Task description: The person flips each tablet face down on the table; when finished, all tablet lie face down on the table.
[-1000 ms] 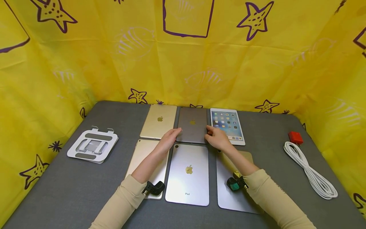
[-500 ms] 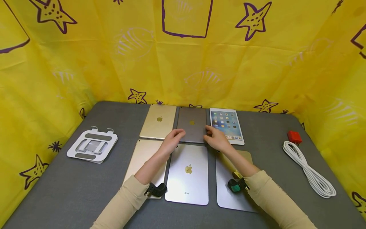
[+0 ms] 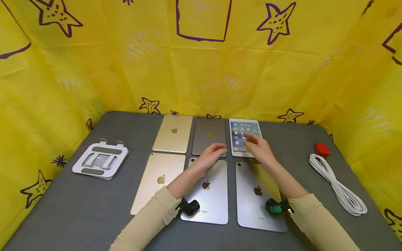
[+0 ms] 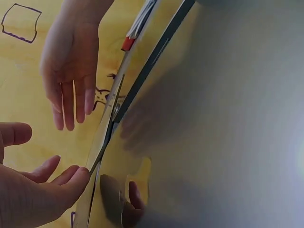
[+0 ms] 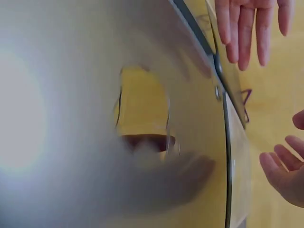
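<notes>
Six tablets lie in two rows of three. My left hand (image 3: 211, 157) hovers with relaxed fingers near the front right corner of the dark grey tablet (image 3: 208, 134), partly over the silver tablet (image 3: 215, 204) in front. Loosely spread, the fingers of my right hand (image 3: 260, 150) are over the white tablet (image 3: 236, 127), whose lit screen faces up. Neither hand holds anything; in the left wrist view my left hand (image 4: 42, 192) and right hand (image 4: 73, 57) are apart. A gold tablet (image 3: 171, 137), a pale gold one (image 3: 150, 184) and another silver one (image 3: 251, 209) lie face down.
At the left rests a folded white tablet stand (image 3: 107, 151) with grey pads. A red charger plug (image 3: 322, 149) and a bundled white cable (image 3: 339, 186) lie at the right. A yellow patterned curtain (image 3: 201, 69) borders the grey table (image 3: 78, 209).
Both hands have come away from the dark grey tablet's sides and moved right. My right hand is now over the white tablet's screen, my left near the dark grey tablet's front right corner.
</notes>
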`<control>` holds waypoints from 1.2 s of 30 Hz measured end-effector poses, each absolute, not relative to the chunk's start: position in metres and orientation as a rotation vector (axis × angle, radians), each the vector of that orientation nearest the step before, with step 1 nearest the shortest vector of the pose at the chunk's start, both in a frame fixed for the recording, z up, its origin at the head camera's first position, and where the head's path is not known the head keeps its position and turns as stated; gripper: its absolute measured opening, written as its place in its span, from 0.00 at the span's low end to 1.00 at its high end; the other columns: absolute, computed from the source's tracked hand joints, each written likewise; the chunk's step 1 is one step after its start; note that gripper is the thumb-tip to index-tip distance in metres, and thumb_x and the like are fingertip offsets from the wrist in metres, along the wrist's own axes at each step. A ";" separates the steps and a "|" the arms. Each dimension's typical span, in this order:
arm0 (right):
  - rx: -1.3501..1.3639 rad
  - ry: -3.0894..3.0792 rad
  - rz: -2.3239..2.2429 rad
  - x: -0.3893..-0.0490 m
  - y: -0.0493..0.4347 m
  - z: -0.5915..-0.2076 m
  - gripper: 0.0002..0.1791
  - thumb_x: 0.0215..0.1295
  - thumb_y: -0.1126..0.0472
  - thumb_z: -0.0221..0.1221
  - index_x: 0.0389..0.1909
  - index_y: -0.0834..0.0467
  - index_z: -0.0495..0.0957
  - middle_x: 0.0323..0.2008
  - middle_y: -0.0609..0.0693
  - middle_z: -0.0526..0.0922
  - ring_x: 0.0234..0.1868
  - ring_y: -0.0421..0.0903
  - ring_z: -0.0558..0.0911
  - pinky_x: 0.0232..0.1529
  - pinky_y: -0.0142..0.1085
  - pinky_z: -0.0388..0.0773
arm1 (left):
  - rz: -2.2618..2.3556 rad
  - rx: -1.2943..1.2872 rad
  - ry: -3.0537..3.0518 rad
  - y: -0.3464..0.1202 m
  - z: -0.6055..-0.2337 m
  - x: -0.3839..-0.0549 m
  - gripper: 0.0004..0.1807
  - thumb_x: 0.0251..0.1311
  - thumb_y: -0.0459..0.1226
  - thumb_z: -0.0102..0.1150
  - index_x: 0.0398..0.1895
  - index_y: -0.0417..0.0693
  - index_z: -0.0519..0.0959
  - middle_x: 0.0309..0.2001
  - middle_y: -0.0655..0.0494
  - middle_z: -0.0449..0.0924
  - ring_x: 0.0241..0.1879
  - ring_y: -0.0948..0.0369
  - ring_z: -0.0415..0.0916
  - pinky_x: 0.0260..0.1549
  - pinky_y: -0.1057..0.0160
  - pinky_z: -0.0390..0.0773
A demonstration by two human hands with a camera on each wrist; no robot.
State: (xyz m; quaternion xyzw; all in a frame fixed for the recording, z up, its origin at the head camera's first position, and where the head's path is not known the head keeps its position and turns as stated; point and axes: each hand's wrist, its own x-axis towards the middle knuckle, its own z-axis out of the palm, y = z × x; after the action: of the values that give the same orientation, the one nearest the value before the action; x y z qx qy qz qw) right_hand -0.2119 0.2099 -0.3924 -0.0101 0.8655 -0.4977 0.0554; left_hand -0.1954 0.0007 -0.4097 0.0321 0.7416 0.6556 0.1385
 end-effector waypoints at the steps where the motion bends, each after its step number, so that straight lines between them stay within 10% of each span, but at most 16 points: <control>1: -0.014 2.613 -1.529 -0.211 0.214 -0.392 0.27 0.72 0.60 0.51 0.70 0.58 0.65 0.67 0.62 0.68 0.66 0.59 0.66 0.60 0.55 0.67 | 1.900 0.090 2.118 0.004 -0.410 -0.197 0.22 0.66 0.40 0.55 0.60 0.39 0.74 0.59 0.46 0.75 0.59 0.51 0.70 0.61 0.54 0.68; 36: 0.093 2.448 -1.541 -0.197 0.265 -0.408 0.34 0.73 0.64 0.47 0.72 0.74 0.45 0.70 0.73 0.54 0.69 0.64 0.59 0.69 0.56 0.53 | 2.071 -0.110 1.584 0.029 -0.411 -0.210 0.32 0.70 0.42 0.51 0.66 0.26 0.61 0.65 0.34 0.64 0.66 0.45 0.63 0.67 0.55 0.60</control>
State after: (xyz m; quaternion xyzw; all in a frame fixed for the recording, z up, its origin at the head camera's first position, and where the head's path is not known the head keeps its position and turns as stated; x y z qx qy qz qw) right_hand -0.1969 0.2647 -0.4083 0.0320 0.8393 -0.5284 0.1236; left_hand -0.2099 0.0287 -0.4107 -0.0408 0.5858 0.7656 0.2628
